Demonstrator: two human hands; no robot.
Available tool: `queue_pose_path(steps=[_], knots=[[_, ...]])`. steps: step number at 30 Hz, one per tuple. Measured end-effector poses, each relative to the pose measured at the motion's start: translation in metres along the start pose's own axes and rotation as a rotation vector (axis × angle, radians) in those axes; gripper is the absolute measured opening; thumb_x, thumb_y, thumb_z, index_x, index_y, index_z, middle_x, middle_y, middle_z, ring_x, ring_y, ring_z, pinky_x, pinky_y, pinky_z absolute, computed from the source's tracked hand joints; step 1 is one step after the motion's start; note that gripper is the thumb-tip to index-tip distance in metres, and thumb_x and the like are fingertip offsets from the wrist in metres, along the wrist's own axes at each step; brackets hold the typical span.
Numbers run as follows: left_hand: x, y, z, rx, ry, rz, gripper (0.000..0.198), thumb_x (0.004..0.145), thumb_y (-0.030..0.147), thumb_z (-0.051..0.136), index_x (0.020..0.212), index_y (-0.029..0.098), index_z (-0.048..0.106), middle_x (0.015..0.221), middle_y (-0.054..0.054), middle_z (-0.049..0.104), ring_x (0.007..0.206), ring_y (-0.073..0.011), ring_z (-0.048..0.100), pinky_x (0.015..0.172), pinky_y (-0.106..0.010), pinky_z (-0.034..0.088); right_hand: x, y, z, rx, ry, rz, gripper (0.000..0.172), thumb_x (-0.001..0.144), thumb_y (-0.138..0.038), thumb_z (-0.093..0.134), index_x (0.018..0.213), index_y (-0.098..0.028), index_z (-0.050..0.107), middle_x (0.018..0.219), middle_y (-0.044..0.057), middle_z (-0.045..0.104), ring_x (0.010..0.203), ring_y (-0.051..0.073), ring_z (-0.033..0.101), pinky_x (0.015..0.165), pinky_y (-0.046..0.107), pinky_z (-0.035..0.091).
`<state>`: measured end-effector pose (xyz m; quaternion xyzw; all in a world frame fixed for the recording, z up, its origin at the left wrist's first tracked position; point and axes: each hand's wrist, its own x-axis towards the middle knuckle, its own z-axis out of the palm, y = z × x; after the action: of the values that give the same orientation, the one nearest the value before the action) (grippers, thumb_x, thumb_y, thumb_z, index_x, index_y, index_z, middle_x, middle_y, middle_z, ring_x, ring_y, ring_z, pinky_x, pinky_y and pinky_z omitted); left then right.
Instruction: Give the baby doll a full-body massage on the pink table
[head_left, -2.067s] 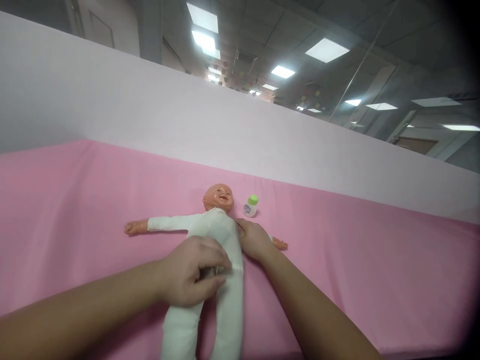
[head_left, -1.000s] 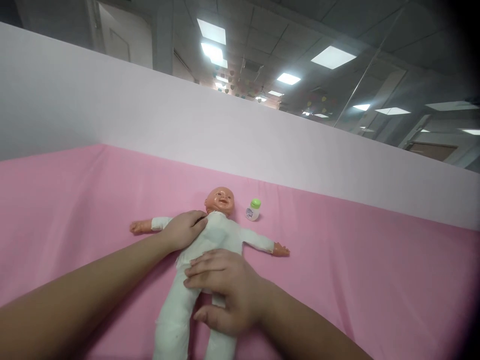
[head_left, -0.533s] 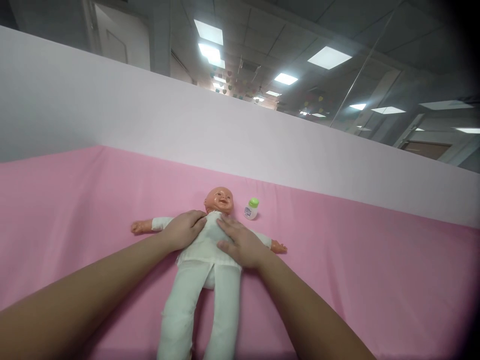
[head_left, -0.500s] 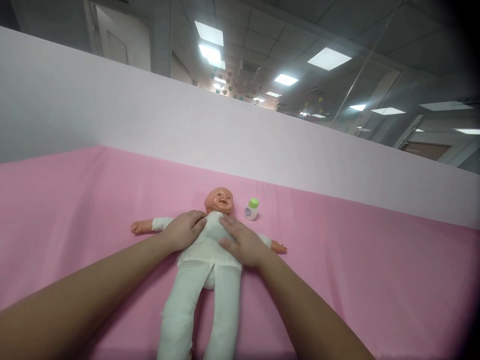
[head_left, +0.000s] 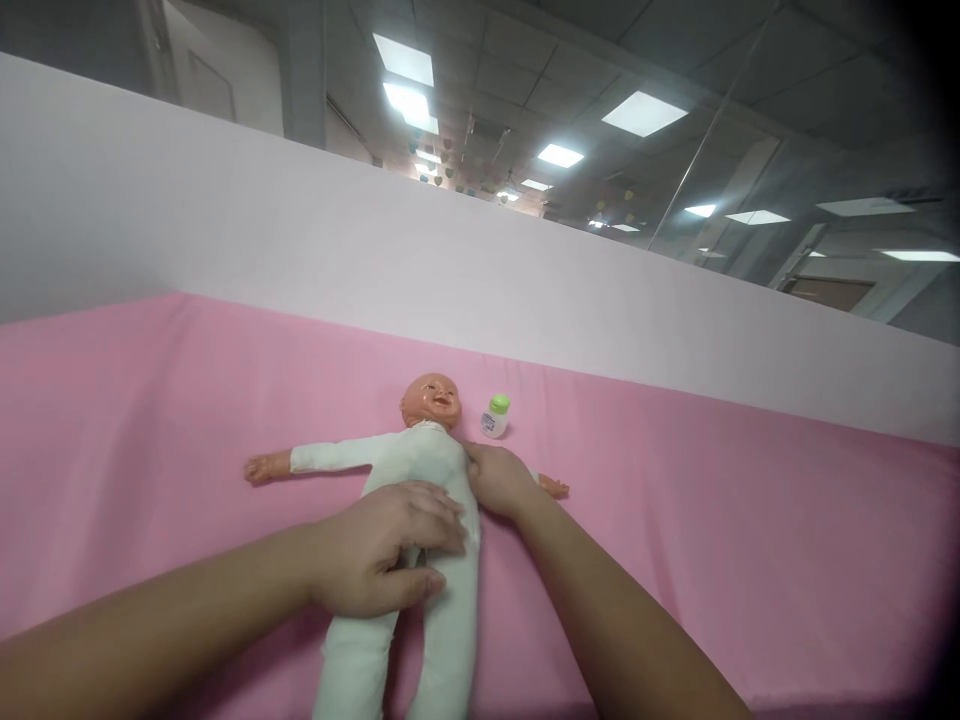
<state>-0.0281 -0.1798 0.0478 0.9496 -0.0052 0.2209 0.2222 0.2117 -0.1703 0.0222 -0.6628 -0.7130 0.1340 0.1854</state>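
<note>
A baby doll (head_left: 433, 455) with a white cloth body lies on its back, its head away from me. My left hand (head_left: 390, 545) is over its lower belly and upper legs, palm down, with fingers and thumb apart. At the doll's upper side, below the shoulder on the right, my right hand (head_left: 501, 480) is curled against the body; some of its fingers are hidden. A small clear bottle (head_left: 495, 417) with a green cap stands beside the doll's head, just beyond my right hand.
A pink padded sheet (head_left: 675, 540) lies under the doll. Behind it rises a white wall panel (head_left: 420, 270), with glass above. Ceiling lights (head_left: 645, 113) and a door (head_left: 225, 70) show beyond.
My left hand has moved from the doll's upper chest down to its lower belly, uncovering the arm on the left. My right hand has shifted from the chest to the side, its fingers now curled.
</note>
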Motion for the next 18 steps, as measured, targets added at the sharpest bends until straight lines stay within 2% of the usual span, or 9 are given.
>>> queue_pose_path(steps=[2, 4, 6, 8, 10, 12, 15, 18], knots=[[0.001, -0.006, 0.0, 0.122, -0.084, -0.069, 0.051, 0.093, 0.048, 0.064, 0.142, 0.033, 0.062, 0.149, -0.007, 0.06, 0.142, -0.0361, 0.049, 0.123, -0.054, 0.03, -0.001, -0.001, -0.001, 0.014, -0.025, 0.0, 0.038, 0.1, -0.034, 0.042, 0.127, -0.031, 0.069, 0.12, 0.004, 0.076, 0.101, 0.024, 0.07, 0.085, 0.032, 0.046], [0.001, -0.018, -0.001, 0.227, -0.142, -0.147, 0.06, 0.092, 0.06, 0.063, 0.148, 0.039, 0.055, 0.164, -0.004, 0.042, 0.152, -0.0397, 0.033, 0.125, -0.059, 0.022, -0.002, -0.002, -0.001, 0.017, -0.061, -0.001, 0.039, 0.099, -0.034, 0.046, 0.131, -0.029, 0.067, 0.12, 0.005, 0.076, 0.102, 0.024, 0.07, 0.087, 0.032, 0.046], [-0.001, -0.032, -0.001, 0.298, -0.142, -0.218, 0.064, 0.094, 0.065, 0.057, 0.153, 0.042, 0.049, 0.169, -0.003, 0.029, 0.155, -0.04, 0.025, 0.125, -0.062, 0.017, -0.004, -0.003, 0.0, -0.003, -0.067, -0.014, 0.042, 0.099, -0.032, 0.046, 0.136, -0.028, 0.064, 0.124, 0.006, 0.074, 0.107, 0.024, 0.068, 0.09, 0.032, 0.045], [-0.004, -0.047, -0.002, 0.358, -0.096, -0.309, 0.065, 0.097, 0.066, 0.051, 0.157, 0.041, 0.043, 0.171, -0.003, 0.024, 0.157, -0.0393, 0.021, 0.125, -0.062, 0.015, -0.004, -0.003, 0.002, -0.038, -0.046, -0.034, 0.045, 0.1, -0.029, 0.042, 0.141, -0.028, 0.06, 0.129, 0.006, 0.072, 0.112, 0.024, 0.067, 0.092, 0.032, 0.045], [-0.009, -0.061, -0.003, 0.391, -0.039, -0.416, 0.068, 0.098, 0.068, 0.047, 0.159, 0.039, 0.039, 0.172, -0.004, 0.022, 0.157, -0.0392, 0.018, 0.125, -0.061, 0.017, -0.004, -0.003, 0.004, -0.077, -0.034, -0.044, 0.046, 0.1, -0.026, 0.04, 0.143, -0.029, 0.058, 0.13, 0.006, 0.071, 0.114, 0.023, 0.066, 0.094, 0.032, 0.044], [-0.014, -0.071, -0.004, 0.393, 0.013, -0.486, 0.071, 0.099, 0.068, 0.044, 0.161, 0.034, 0.036, 0.171, -0.005, 0.024, 0.156, -0.0369, 0.023, 0.125, -0.056, 0.022, -0.003, -0.002, 0.005, -0.101, -0.033, -0.04, 0.047, 0.099, -0.023, 0.04, 0.142, -0.027, 0.059, 0.128, 0.007, 0.071, 0.113, 0.023, 0.066, 0.094, 0.032, 0.044], [-0.018, -0.078, -0.004, 0.389, 0.098, -0.516, 0.074, 0.099, 0.067, 0.044, 0.161, 0.028, 0.037, 0.167, -0.008, 0.034, 0.152, -0.034, 0.035, 0.123, -0.05, 0.03, -0.003, -0.001, 0.006, -0.079, -0.01, -0.05, 0.044, 0.099, -0.02, 0.039, 0.134, -0.025, 0.064, 0.123, 0.007, 0.073, 0.109, 0.023, 0.066, 0.092, 0.032, 0.046], [-0.018, -0.08, -0.006, 0.382, 0.177, -0.53, 0.073, 0.099, 0.065, 0.045, 0.158, 0.022, 0.044, 0.16, -0.011, 0.047, 0.147, -0.0334, 0.043, 0.12, -0.048, 0.034, -0.004, 0.0, 0.007, 0.004, 0.094, -0.117, 0.042, 0.095, -0.017, 0.04, 0.125, -0.024, 0.069, 0.119, 0.005, 0.074, 0.108, 0.022, 0.067, 0.093, 0.033, 0.049]])
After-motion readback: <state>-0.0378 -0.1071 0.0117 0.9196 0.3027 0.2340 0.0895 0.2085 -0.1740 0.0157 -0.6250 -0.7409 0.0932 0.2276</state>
